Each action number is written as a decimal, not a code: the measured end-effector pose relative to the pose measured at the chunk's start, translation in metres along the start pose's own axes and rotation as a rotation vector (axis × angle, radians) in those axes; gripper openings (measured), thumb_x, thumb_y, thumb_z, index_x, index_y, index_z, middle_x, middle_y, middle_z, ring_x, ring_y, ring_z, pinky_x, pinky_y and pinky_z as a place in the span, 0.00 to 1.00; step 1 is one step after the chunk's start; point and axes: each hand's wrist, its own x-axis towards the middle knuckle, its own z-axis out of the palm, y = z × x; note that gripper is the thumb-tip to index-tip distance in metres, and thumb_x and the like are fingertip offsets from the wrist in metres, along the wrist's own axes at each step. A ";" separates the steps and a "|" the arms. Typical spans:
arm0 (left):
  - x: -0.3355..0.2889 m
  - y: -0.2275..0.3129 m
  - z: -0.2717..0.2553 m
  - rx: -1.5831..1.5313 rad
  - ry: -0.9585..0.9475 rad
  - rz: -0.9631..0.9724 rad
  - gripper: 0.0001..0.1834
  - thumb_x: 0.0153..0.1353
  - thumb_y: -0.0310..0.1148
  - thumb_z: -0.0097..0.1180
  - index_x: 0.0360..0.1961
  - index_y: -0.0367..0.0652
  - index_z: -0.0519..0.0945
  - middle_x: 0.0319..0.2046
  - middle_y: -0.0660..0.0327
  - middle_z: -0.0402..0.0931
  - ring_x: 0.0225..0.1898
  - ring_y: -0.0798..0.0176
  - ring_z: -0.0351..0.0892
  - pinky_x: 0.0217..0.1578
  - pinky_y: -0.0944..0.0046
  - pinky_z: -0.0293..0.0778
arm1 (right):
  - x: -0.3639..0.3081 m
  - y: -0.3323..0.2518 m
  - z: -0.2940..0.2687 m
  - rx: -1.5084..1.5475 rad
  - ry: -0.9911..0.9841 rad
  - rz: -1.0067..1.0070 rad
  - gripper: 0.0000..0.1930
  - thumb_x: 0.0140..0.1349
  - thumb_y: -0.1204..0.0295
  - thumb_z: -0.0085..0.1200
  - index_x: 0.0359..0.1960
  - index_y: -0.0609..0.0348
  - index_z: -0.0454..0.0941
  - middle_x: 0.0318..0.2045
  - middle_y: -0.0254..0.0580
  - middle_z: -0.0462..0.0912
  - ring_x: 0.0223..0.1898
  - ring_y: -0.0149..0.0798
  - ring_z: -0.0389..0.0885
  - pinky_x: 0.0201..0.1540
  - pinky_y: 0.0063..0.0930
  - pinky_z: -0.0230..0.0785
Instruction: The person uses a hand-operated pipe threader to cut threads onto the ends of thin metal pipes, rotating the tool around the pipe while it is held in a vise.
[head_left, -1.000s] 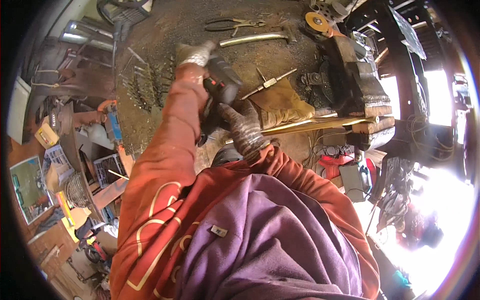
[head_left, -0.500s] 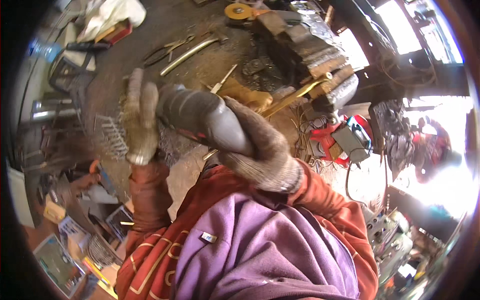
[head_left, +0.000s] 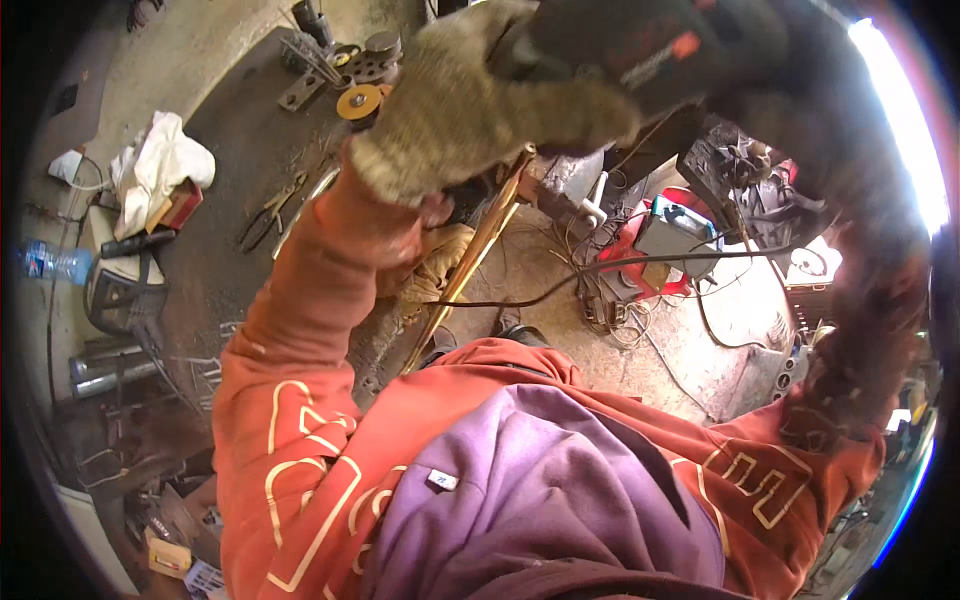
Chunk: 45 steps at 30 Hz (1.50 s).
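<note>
My gloved left hand (head_left: 470, 110) is wrapped round a dark power tool (head_left: 640, 60) with a red mark, raised at the top of the view. Its thumb lies along the near side of the body. The tool's far end runs out of view, so its exact kind does not show. At its right end is my right hand (head_left: 785, 115), dark and smeared by motion, with the fingers unreadable. A thin black cable (head_left: 600, 265) hangs across the view below the tool.
A dark workbench (head_left: 210, 265) at left bears tongs (head_left: 270, 215) and a yellow abrasive disc (head_left: 358, 101). A long brass-coloured bar (head_left: 470, 255) slants down from the middle. On the floor stands a red and grey machine (head_left: 675, 240) with coiled cables. A water bottle (head_left: 55, 262) lies at far left.
The power tool has gone up and to the right, from in front of my chest. My left hand, open and apart before, now grips it. My right arm has swung out to the right.
</note>
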 end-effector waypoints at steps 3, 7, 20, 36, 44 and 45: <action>0.027 0.028 0.013 -0.542 -0.161 -0.113 0.30 0.57 0.37 0.80 0.57 0.38 0.82 0.42 0.56 0.88 0.41 0.63 0.89 0.43 0.63 0.86 | 0.028 0.027 -0.018 -0.154 0.001 0.028 0.37 0.61 0.71 0.71 0.71 0.64 0.69 0.62 0.53 0.80 0.62 0.40 0.80 0.61 0.36 0.77; 0.048 0.022 0.036 -0.858 -0.230 -0.038 0.26 0.59 0.33 0.80 0.56 0.39 0.82 0.39 0.61 0.87 0.36 0.69 0.87 0.39 0.68 0.85 | 0.037 0.054 -0.040 -0.317 0.036 0.083 0.36 0.62 0.71 0.71 0.70 0.64 0.69 0.61 0.52 0.81 0.61 0.39 0.80 0.60 0.36 0.77; 0.052 -0.013 0.035 -0.815 -0.239 -0.097 0.30 0.56 0.40 0.82 0.55 0.39 0.82 0.40 0.62 0.86 0.38 0.68 0.85 0.39 0.68 0.82 | 0.073 0.127 -0.084 -0.672 0.064 0.157 0.32 0.63 0.70 0.70 0.67 0.63 0.72 0.58 0.50 0.82 0.58 0.38 0.81 0.58 0.36 0.78; 0.033 -0.028 0.027 -0.759 -0.219 -0.136 0.36 0.48 0.47 0.84 0.54 0.37 0.83 0.39 0.59 0.85 0.40 0.62 0.86 0.41 0.62 0.82 | 0.053 0.162 -0.077 -0.883 0.136 0.155 0.27 0.64 0.69 0.69 0.64 0.63 0.75 0.55 0.48 0.84 0.54 0.37 0.82 0.56 0.35 0.78; -0.022 0.001 -0.032 -0.197 -0.149 -0.071 0.39 0.45 0.51 0.84 0.53 0.36 0.84 0.39 0.57 0.85 0.40 0.60 0.86 0.43 0.59 0.82 | 0.076 0.109 0.067 -0.407 -0.212 -0.302 0.25 0.65 0.69 0.68 0.62 0.62 0.77 0.53 0.46 0.85 0.53 0.36 0.83 0.55 0.35 0.79; -0.012 0.000 -0.045 -0.206 -0.278 -0.014 0.40 0.44 0.51 0.85 0.53 0.36 0.84 0.39 0.57 0.85 0.41 0.59 0.86 0.43 0.59 0.82 | 0.058 0.093 0.069 -0.424 -0.197 -0.215 0.25 0.65 0.69 0.68 0.62 0.62 0.77 0.53 0.46 0.85 0.52 0.36 0.83 0.54 0.35 0.79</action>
